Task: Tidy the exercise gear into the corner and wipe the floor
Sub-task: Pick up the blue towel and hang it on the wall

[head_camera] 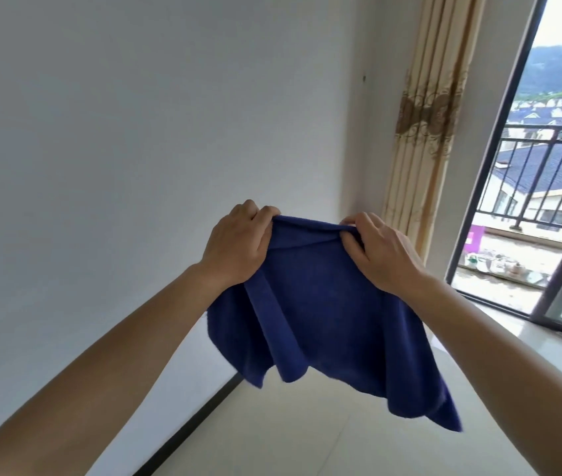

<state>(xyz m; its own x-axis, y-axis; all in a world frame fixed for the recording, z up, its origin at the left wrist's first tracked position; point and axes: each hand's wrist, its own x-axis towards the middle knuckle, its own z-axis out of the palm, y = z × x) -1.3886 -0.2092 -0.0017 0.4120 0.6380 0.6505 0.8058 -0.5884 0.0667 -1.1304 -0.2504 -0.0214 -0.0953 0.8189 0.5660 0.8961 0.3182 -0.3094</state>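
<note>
A dark blue cloth (324, 314) hangs in the air in front of me, held by its top edge. My left hand (234, 245) grips the upper left part of that edge. My right hand (381, 252) grips the upper right part. The cloth droops loosely below both hands, its lower corners dangling over the pale tiled floor (289, 434). No exercise gear is in view.
A white wall (135, 149) runs along the left with a black skirting strip (200, 417) at its foot. A beige patterned curtain (427, 115) hangs in the corner. To the right is a dark-framed sliding window (499, 156) above a pale sill (530, 338).
</note>
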